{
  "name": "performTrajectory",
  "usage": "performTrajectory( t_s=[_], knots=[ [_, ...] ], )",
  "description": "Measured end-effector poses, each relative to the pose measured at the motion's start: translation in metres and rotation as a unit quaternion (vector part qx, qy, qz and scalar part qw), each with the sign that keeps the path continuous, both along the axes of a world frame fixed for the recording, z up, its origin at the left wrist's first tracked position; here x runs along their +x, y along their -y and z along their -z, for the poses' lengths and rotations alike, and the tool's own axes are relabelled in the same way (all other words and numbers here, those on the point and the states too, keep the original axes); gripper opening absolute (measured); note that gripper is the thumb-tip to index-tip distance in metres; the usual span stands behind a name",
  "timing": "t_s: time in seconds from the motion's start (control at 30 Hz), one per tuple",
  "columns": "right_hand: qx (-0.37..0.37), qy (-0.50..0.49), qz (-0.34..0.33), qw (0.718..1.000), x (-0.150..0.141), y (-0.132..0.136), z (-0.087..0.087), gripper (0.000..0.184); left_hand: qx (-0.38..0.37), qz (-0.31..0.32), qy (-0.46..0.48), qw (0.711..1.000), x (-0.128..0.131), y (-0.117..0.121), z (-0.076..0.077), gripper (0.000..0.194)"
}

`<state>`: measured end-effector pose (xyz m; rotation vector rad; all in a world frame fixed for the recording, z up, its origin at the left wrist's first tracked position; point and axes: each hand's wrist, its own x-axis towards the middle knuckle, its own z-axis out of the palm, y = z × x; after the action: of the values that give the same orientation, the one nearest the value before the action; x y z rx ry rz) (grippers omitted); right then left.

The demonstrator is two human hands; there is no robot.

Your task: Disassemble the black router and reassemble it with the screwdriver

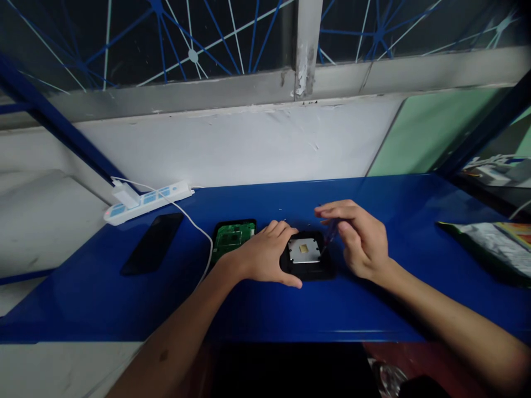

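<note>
Head view: the left hand (265, 254) spreads wide across the left end of the black casing (311, 272), midway between the table (257, 318) front and back edges; the right hand (363, 240) pinches 1 slim, blurred screwdriver (331, 231), its lower end near the right edge of the silver plate (296, 254).

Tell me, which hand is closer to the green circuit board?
The left hand: it is at the board's right side, partly covering it in this view. The right hand is farther right, beyond the silver plate.
</note>
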<state>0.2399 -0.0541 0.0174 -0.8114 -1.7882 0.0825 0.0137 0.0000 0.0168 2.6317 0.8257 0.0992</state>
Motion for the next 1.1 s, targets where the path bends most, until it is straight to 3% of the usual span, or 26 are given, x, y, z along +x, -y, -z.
performTrajectory(
  t_s=[0.17, 0.3, 0.53, 0.6, 0.7, 0.8, 0.97, 1.1],
  knots=[
    [0.052, 0.048, 0.07, 0.995, -0.0007, -0.0042, -0.0048, 0.011, 0.005, 0.001, 0.011, 1.0, -0.0009, -0.0001, 0.002, 0.099],
    [0.062, 0.049, 0.07, 0.994, -0.0011, -0.0037, -0.0048, 0.014, 0.006, 0.004, 0.011, 1.0, -0.0012, -0.0006, 0.0023, 0.096],
    [-0.039, -0.025, 0.019, 0.999, -0.0005, 0.0013, 0.0002, 0.026, 0.004, 0.003, 0.0, 1.0, -0.0004, -0.001, 0.0007, 0.1],
    [-0.021, -0.009, 0.009, 1.0, 0.0001, -0.0001, -0.001, 0.022, 0.003, 0.001, -0.004, 1.0, 0.0, -0.0003, 0.0, 0.1],
    [0.031, 0.036, 0.049, 0.998, -0.0003, -0.0028, -0.0037, 0.014, 0.006, 0.001, -0.004, 1.0, 0.0002, 0.0004, -0.0003, 0.1],
    [0.048, 0.045, 0.074, 0.995, -0.0017, -0.0027, -0.0038, 0.024, 0.006, 0.003, -0.001, 1.0, -0.0003, 0.0, 0.0005, 0.099],
    [-0.029, -0.026, 0.019, 0.999, -0.0009, 0.0017, 0.0008, 0.033, 0.001, 0.003, 0.006, 1.0, -0.0012, -0.0014, 0.0016, 0.1],
    [-0.019, -0.023, -0.012, 0.999, 0.0007, 0.0013, 0.0005, 0.027, 0.002, 0.005, 0.006, 1.0, -0.001, -0.0012, 0.0013, 0.098]
  ],
)
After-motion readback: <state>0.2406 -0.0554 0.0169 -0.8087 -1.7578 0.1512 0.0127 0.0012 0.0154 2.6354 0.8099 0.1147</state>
